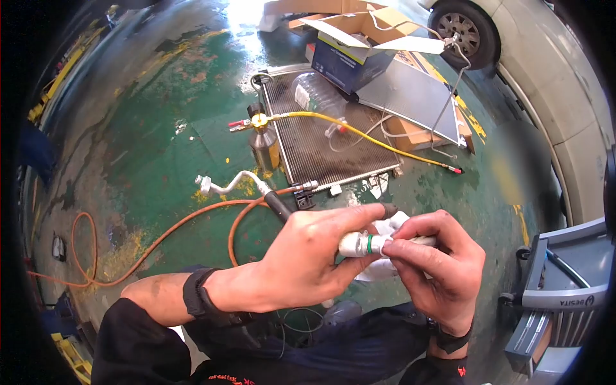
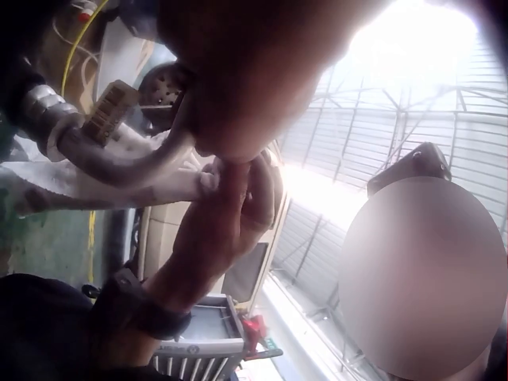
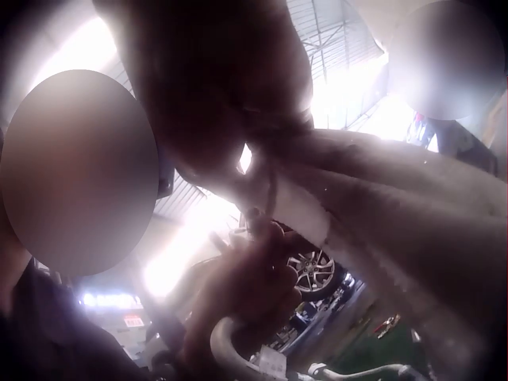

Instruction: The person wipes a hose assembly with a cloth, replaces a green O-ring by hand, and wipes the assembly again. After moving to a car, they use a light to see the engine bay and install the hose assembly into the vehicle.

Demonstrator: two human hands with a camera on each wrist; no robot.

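Note:
My left hand (image 1: 305, 247) grips a bent metal pipe (image 2: 119, 168) near its light-coloured end fitting (image 1: 351, 244), which carries a green O-ring (image 1: 369, 244). Thumb and fingers of my right hand (image 1: 446, 263) pinch a white cloth (image 1: 373, 272) at the tip of that fitting, just past the ring. In the right wrist view the cloth (image 3: 381, 246) hangs in a long fold beside the hand. A black hose (image 1: 278, 206) runs out behind my left hand to another bent pipe (image 1: 234, 184). A paper label (image 2: 111, 111) is on the pipe in the left wrist view.
On the green floor lie a finned condenser (image 1: 321, 138), a clear plastic bottle (image 1: 313, 95), a metal canister (image 1: 264, 151) with a yellow hose (image 1: 359, 131), and an orange hose (image 1: 160, 240). An opened blue box (image 1: 350, 64) stands behind; a tool cart (image 1: 564, 269) and car (image 1: 552, 83) are right.

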